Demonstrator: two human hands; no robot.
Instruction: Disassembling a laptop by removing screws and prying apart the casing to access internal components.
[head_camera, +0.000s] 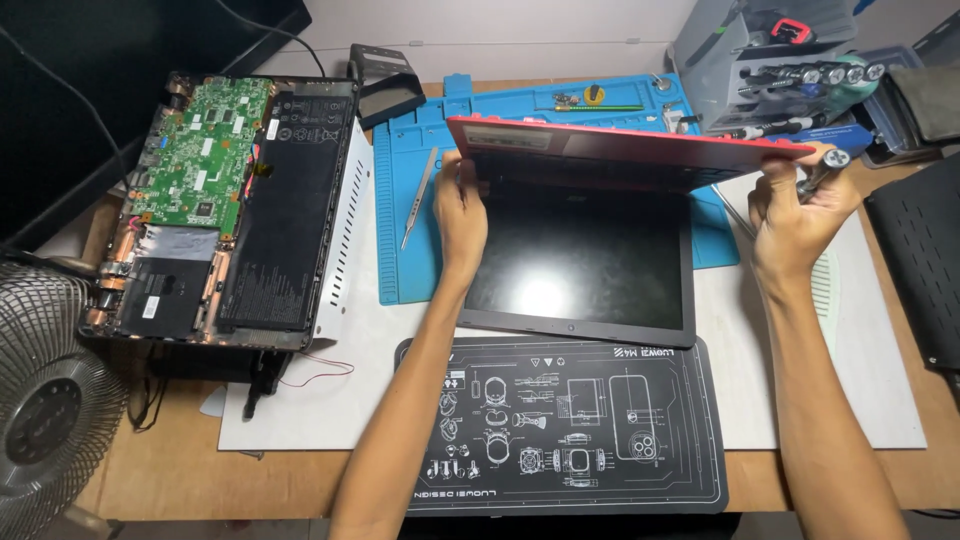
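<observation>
A red laptop (620, 148) lies opened on the mats, its dark screen (580, 260) flat on the table and its red base raised above it. My left hand (458, 205) grips the left end of the raised red base. At the right end, my right hand (800, 205) holds the red base and also clasps a silver-tipped screwdriver (830, 162).
An opened laptop (230, 210) with green board and black battery lies at the left. Tweezers (420, 195) rest on the blue mat (410, 260). A black printed mat (560, 430) lies in front, a fan (50, 410) at lower left, a tool rack (790, 70) at the back right.
</observation>
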